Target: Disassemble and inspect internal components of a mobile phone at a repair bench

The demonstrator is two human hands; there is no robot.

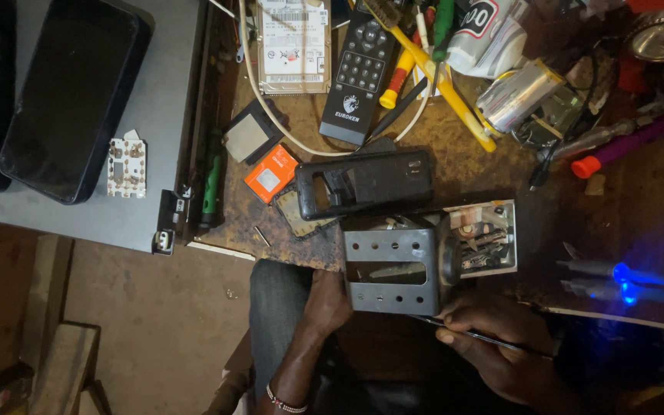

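The left hand point(327, 301) is gripping the near left edge of a grey perforated metal housing point(391, 269), fingers wrapped onto it and holding it steady at the front edge of the cluttered workbench point(639, 207), just over the person's lap. The right hand point(501, 346) is pinching a thin metal probe point(466, 332), closed tight around the shaft, its tip lying along the lower right edge of the housing. Exactly where the tip is touching is too dark to tell.

Behind the housing, an open white-edged unit point(486, 237) with exposed parts is sitting just beside it, touching or nearly so. A black phone back cover point(366, 183) is lying directly behind, an orange battery point(270, 174) to its left, and a black remote control point(361, 71) and yellow-handled screwdriver point(432, 65) further back. Blue light is glowing at the right edge point(622, 280).

To work this well, I'd judge the left hand needs to be bracing the housing firmly against the bench edge, while the right is keeping the probe low and flat, moving it with small fingertip pressure so it isn't slipping into the exposed parts.
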